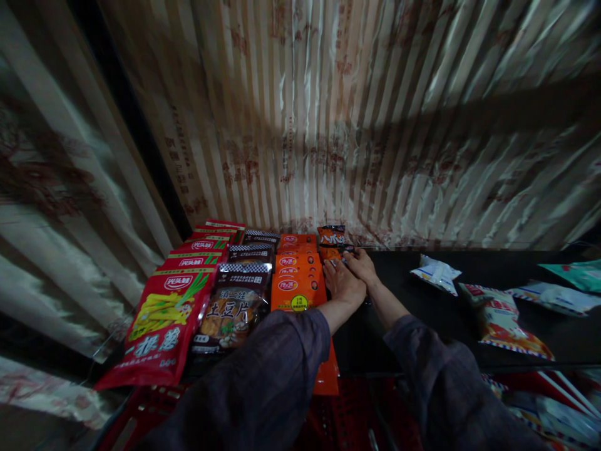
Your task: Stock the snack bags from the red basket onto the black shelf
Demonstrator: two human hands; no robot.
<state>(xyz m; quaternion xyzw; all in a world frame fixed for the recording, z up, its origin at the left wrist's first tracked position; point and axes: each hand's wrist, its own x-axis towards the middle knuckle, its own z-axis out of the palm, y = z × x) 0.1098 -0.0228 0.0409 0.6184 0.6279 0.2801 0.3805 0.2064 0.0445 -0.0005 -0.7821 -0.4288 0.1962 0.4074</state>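
My left hand (pixel 345 286) and my right hand (pixel 363 267) meet at a dark-and-orange snack packet (pixel 331 253) near the back of the black shelf. My left fingers press along its left side, and my right fingers are bent around its right edge. Both hands hide most of this packet. Behind it stands another black-and-orange snack packet (pixel 331 233). Just left of my hands is an overlapping row of orange snack packets (pixel 297 275). My left forearm covers part of that row's front.
Dark potato-chip bags (pixel 236 300) and red snack bags (pixel 169 313) form rows at the left. On the black shelf (pixel 399 326) at the right lie a white packet (pixel 436 274), a red-and-white bag (pixel 507 319) and a green packet (pixel 575 274). Corrugated sheeting (pixel 305 125) rises behind. Red crates (pixel 352 413) stand below.
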